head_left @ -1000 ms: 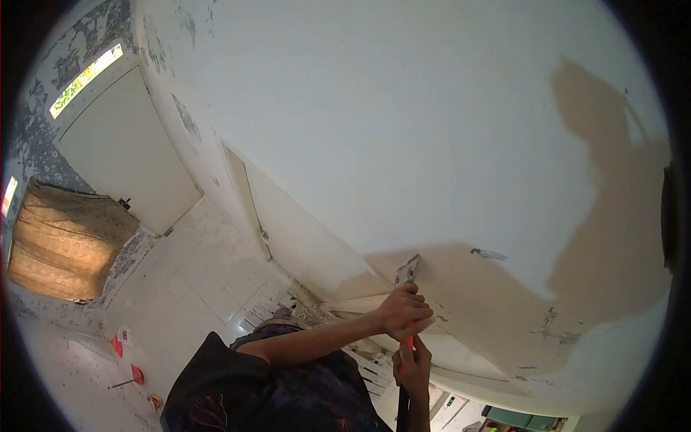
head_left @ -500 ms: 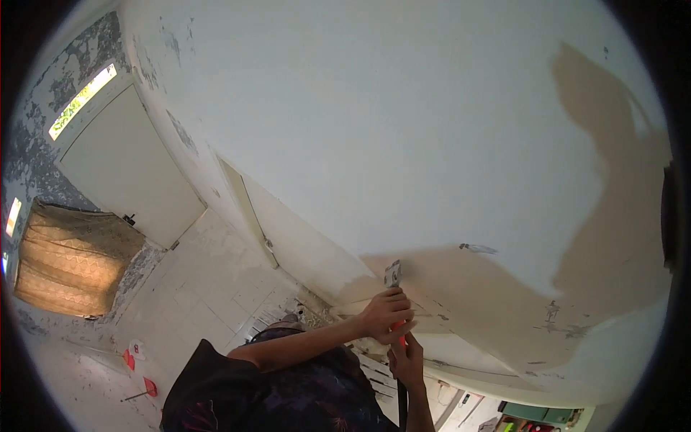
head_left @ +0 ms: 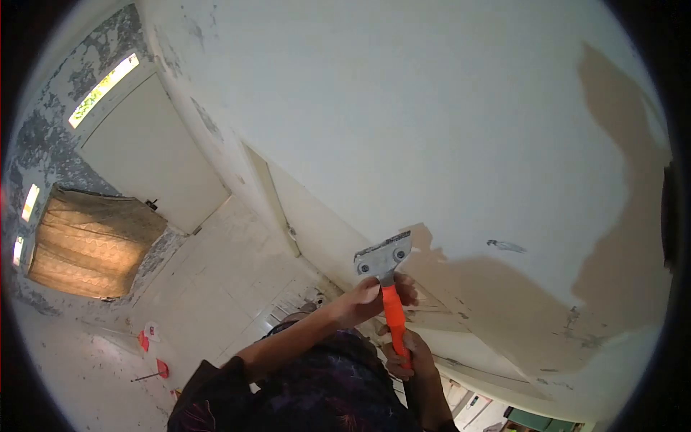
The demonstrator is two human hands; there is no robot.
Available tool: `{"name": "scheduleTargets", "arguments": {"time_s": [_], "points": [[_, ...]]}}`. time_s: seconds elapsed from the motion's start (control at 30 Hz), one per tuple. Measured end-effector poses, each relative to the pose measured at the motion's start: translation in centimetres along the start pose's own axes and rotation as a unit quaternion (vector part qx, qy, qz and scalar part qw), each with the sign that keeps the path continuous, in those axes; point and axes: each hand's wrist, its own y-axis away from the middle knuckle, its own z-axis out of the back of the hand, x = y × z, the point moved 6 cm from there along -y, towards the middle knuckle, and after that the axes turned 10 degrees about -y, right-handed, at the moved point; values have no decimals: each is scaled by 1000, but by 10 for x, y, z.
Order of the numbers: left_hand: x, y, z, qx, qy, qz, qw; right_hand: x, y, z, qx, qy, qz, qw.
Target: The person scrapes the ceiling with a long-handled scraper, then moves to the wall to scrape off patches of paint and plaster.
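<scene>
Left of the paint scraper (head_left: 392,306), the white-painted surface (head_left: 403,108) is unbroken, and it stays so above the blade and far across the top of the view. Directly right of the scraper lies a broad bare tan patch (head_left: 504,288) where the coat is off. It is scuffed with a few grey marks, and one loose paint flake (head_left: 506,245) clings just above its upper edge. Further right of the scraper a second tan patch (head_left: 619,209) climbs up the surface. Judging by this, a good part is stripped, but the larger share, everything up and left of the blade, is left to do. The blade sits right at the border between white coat and bare tan.

The left hand (head_left: 367,297) is closed around the top of the orange handle, just beneath the metal blade head, fingers wrapped and thumb pressed alongside. The right hand (head_left: 407,360), lower down the scraper, grips the bottom end of the same handle in a tight fist. Both arms reach up from a dark patterned shirt (head_left: 309,396) below the scraper.
</scene>
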Motion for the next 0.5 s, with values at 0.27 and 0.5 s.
{"name": "scheduleTargets", "arguments": {"time_s": [0.27, 0.5], "points": [[-34, -2, 8, -68, 145, -12, 987, -13, -27, -18, 61, 6, -106, 993], [-23, 16, 27, -235, 96, 18, 967, -13, -30, -21, -22, 151, -89, 984]]}}
